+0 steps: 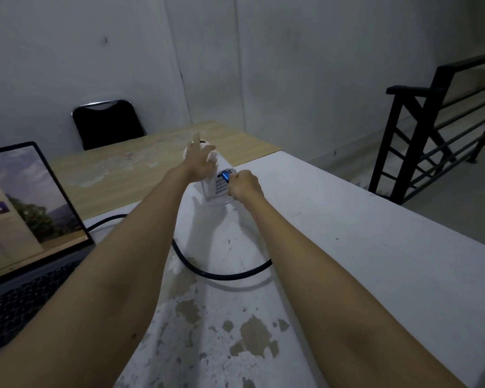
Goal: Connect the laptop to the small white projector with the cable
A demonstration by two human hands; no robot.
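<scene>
The projector [220, 180] is white with a dotted grille, the plug [225, 176] blue, the cable [224, 271] black — and the table [361, 233] white, its paint flaking in brownish patches.

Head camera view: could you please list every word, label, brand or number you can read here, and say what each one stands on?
No text can be read anywhere.
Laptop screen: a small window with a coloured mark shows, but its contents are too blurred to read.
Small white projector: small dark marks sit above the rear grille, too small to read.
Black cable: no lettering visible.
</scene>
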